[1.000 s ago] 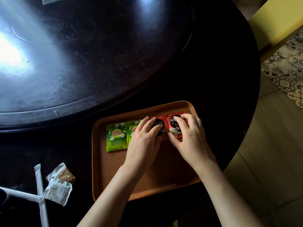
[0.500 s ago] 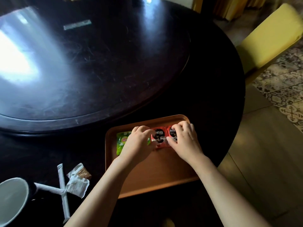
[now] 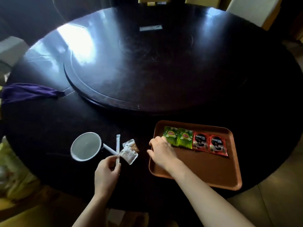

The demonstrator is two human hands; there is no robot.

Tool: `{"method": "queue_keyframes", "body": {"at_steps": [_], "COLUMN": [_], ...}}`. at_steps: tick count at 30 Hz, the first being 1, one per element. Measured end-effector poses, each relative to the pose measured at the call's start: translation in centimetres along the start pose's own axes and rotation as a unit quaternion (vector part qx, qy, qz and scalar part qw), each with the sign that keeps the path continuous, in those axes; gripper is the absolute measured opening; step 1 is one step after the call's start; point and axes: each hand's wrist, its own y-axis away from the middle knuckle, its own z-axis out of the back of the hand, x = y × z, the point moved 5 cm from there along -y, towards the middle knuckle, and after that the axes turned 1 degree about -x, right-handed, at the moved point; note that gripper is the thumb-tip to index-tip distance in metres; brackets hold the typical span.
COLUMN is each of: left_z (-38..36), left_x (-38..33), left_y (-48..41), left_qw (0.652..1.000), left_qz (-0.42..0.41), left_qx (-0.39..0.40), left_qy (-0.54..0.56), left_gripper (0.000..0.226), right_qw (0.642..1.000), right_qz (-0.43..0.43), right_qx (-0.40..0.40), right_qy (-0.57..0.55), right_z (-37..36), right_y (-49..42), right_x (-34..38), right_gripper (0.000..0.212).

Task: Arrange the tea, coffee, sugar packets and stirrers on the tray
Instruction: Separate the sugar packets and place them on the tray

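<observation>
Stirrers in white paper wrappers lie crossed on the dark round table, just right of a white mug, well left of where they belong. My left hand has closed thumb and forefinger on the near end of the upright one; the rest of that stirrer points away from me across the other, which runs toward the mug. Two sugar packets, one white and one brownish, sit touching the crossing point on its right side, on the table and not on the tray.

Over on the brown tray, four sachets make a row along the far edge: two green Lipton tea bags side by side, then two red Nescafé coffee packets, each touching its neighbour. My right hand rests at the tray's left rim beside the leftmost tea bag, fingers curled loosely inward; I can't tell if the fingertips actually pinch that packet's corner or only touch it.

A purple cloth lies at the table's far left, and a raised turntable fills the middle.
</observation>
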Motion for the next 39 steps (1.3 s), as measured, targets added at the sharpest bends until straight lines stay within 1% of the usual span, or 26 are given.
{"method": "queue_keyframes", "body": {"at_steps": [2, 4, 8, 11, 15, 18, 20, 22, 24, 26, 28, 30, 32, 36, 39], "left_z": [0.0, -0.6, -2.3, -3.2, -3.8, -4.1, -4.2, -4.1, -4.1, -3.9, -3.8, -3.6, -3.5, -3.3, -3.2], "left_x": [1.1, 1.6, 1.2, 0.9, 0.6, 0.7, 0.9, 0.9, 1.0, 1.0, 1.0, 1.0, 0.9, 0.6, 0.5], "left_y": [-0.3, -0.8, -1.1, -0.8, -1.4, -1.9, -2.1, -2.5, -2.6, -2.5, -2.2, -1.9, -1.6, -0.8, -0.7], "left_qw": [0.999, 0.996, 0.990, 0.979, 0.953, 0.930, 0.920, 0.917, 0.918, 0.925, 0.936, 0.949, 0.962, 0.980, 0.984], "left_qz": [0.045, 0.084, 0.136, 0.193, 0.283, 0.339, 0.364, 0.375, 0.377, 0.364, 0.338, 0.304, 0.267, 0.194, 0.124], "left_qx": [-0.028, -0.036, -0.044, -0.068, -0.108, -0.127, -0.128, -0.118, -0.106, -0.095, -0.088, -0.078, -0.064, -0.035, 0.013], "left_qy": [0.008, 0.009, 0.001, -0.006, 0.029, 0.063, 0.068, 0.065, 0.063, 0.058, 0.049, 0.037, 0.014, -0.042, -0.127], "left_gripper": [0.026, 0.030, 0.037, 0.046, 0.048, 0.046, 0.043, 0.038, 0.033, 0.029, 0.024, 0.020, 0.016, 0.016, 0.020], "right_qw": [1.000, 1.000, 0.998, 0.993, 0.987, 0.986, 0.987, 0.989, 0.989, 0.989, 0.986, 0.982, 0.977, 0.950, 0.917], "right_qz": [0.009, 0.004, -0.057, -0.102, -0.131, -0.136, -0.130, -0.125, -0.121, -0.116, -0.117, -0.123, -0.133, -0.162, -0.189], "right_qx": [0.007, 0.006, -0.006, -0.010, -0.005, 0.002, 0.011, 0.012, 0.010, 0.012, 0.014, 0.008, 0.002, 0.000, 0.013], "right_qy": [0.002, 0.008, -0.009, -0.059, -0.095, -0.095, -0.088, -0.081, -0.082, -0.095, -0.116, -0.140, -0.169, -0.267, -0.352], "right_z": [-1.3, -2.5, -4.3, -5.1, -5.4, -5.5, -5.7, -5.7, -5.5, -5.2, -4.8, -4.3, -3.8, -3.1, -2.7], "right_y": [-1.1, -1.9, -3.1, -3.4, -3.5, -3.1, -2.7, -2.3, -2.0, -1.8, -1.6, -1.3, -1.0, -0.1, 0.9], "right_x": [2.3, 4.1, 5.5, 5.4, 5.2, 5.2, 5.2, 5.1, 4.9, 4.8, 4.7, 4.5, 4.2, 3.7, 3.2], "right_gripper": [0.035, 0.040, 0.051, 0.054, 0.048, 0.038, 0.033, 0.032, 0.031, 0.025, 0.015, 0.019, 0.016, 0.011, 0.020]}}
